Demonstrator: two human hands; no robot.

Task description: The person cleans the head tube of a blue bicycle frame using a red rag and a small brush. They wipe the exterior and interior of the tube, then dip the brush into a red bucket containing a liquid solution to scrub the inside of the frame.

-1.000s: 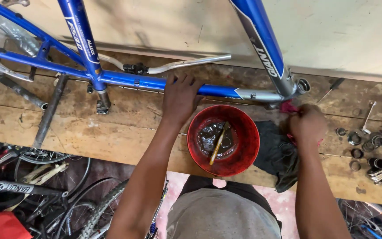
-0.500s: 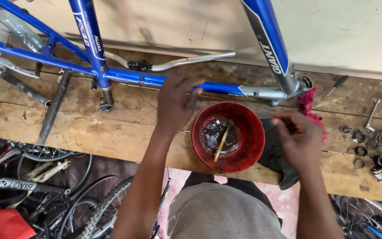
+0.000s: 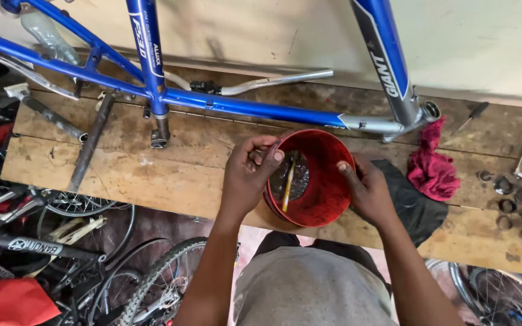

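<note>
Centre of the frame, a red bowl (image 3: 315, 181) sits on the wooden workbench (image 3: 152, 175), and both hands are right on it. The left hand (image 3: 250, 175) curls over the bowl's left rim, fingers bent in and pinched narrow near the edge; something small may be between the fingertips, but I cannot tell what. The right hand (image 3: 367, 190) presses against the right side of the bowl, thumb on the rim, fingers wrapped around the outside wall. Inside the bowl there is dark, greasy-looking matter and a thin yellowish stick (image 3: 289, 181) leaning upright in it. Just right of the bowl, under the right hand, lies a black cloth (image 3: 415, 205), and beyond it, toward the right, a crumpled red rag (image 3: 433, 166). Across the top of the frame runs a blue bicycle frame (image 3: 255, 108), lying along the bench. Far right, small metal rings and parts (image 3: 518, 199) are scattered on the wood. Lower left, wheels and tyres (image 3: 152, 284) crowd below the bench.
</note>
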